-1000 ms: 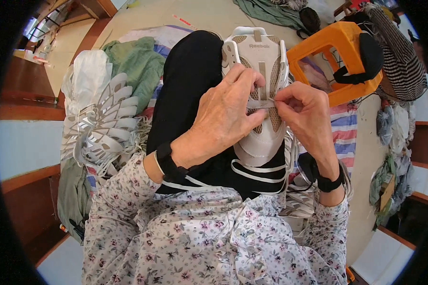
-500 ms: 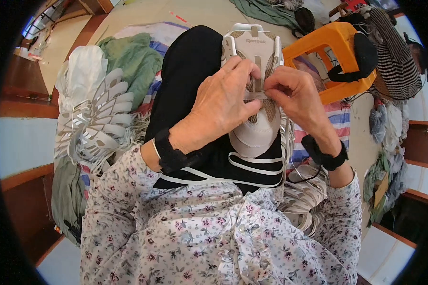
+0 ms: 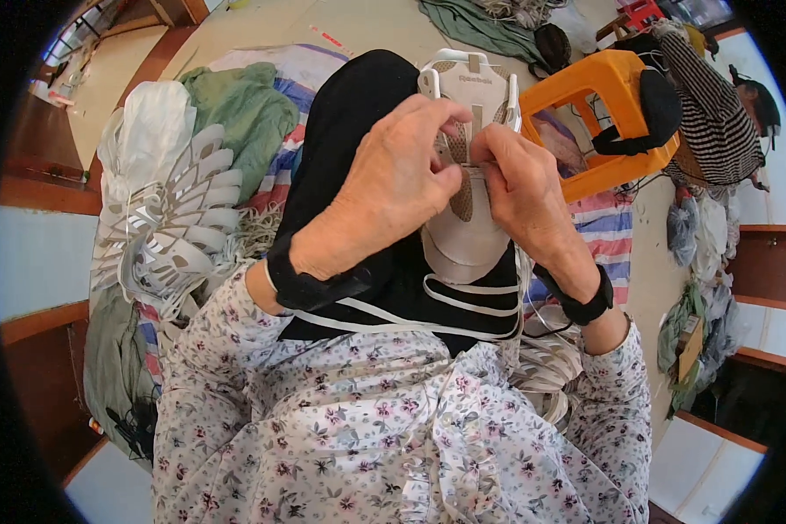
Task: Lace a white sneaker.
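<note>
A white and beige shoe upper (image 3: pixel 465 253) lies on my black-clad lap, its rounded toe towards me and its tongue (image 3: pixel 473 87) pointing away. A flat white shoelace (image 3: pixel 393 327) trails in loops over my lap below the toe. My left hand (image 3: pixel 402 170) is at the upper's left side, fingers curled and thumb bent in towards the lacing. Close by, the right hand (image 3: pixel 526 188) pinches the lace over the middle of the tongue. A short piece of lace shows between the two hands. The fingertips partly hide the grip.
Several nested white shoe uppers (image 3: pixel 188 205) lie at left beside green cloth (image 3: pixel 244 118). An orange plastic stool (image 3: pixel 616 74) stands at the far right, a black strap over it. More uppers (image 3: pixel 546 367) rest by my right forearm. Striped sheeting (image 3: pixel 604 240) covers the floor.
My left thumb has moved up and inward towards the lace. The right hand has shifted slightly left and its fingers have turned down over the tongue. The shoe upper has shifted a little.
</note>
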Available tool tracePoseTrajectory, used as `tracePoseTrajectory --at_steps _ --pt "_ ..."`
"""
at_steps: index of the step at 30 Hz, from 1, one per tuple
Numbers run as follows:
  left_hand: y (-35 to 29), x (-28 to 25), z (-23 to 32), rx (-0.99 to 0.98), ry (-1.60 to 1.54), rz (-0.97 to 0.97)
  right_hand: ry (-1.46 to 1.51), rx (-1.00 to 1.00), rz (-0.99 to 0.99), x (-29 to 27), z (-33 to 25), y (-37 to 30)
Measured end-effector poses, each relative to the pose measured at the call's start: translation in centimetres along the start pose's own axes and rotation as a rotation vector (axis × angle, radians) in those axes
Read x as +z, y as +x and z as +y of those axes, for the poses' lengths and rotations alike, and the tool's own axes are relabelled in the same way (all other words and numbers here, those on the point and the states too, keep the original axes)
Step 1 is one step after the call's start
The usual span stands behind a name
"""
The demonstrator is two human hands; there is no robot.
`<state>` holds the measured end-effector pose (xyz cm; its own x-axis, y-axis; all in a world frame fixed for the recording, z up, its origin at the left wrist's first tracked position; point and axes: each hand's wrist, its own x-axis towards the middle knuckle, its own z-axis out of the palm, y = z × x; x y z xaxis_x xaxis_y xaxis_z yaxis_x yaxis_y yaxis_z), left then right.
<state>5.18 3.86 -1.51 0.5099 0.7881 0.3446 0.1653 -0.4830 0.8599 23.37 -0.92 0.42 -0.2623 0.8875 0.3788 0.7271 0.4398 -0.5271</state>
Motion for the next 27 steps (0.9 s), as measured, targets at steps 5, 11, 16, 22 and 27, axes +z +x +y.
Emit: tracePoseTrajectory --at_steps 5,11,16,22,27 --pt "-0.3 -2.0 -1.5 -0.111 -0.083 -0.009 -0.117 -0.050 0.007 -1.0 0.3 -0.1" --pt "-0.5 -2.3 -2.2 -0.262 -0.190 -0.135 -0.451 -0.318 -0.128 -0.6 -0.7 0.6" --pt "-0.4 -1.7 -2.7 -0.239 -0.213 -0.188 -0.750 -0.363 -0.300 0.3 -1.8 1.0" --pt "-0.6 -1.2 -2.7 -0.143 -0.401 -0.207 -0.180 -0.285 -0.157 -1.2 -3.6 3.2" --pt "-0.3 1.1 -1.4 -0.005 -0.574 -0.100 0.024 -0.320 -0.115 -2.5 -5.1 5.8"
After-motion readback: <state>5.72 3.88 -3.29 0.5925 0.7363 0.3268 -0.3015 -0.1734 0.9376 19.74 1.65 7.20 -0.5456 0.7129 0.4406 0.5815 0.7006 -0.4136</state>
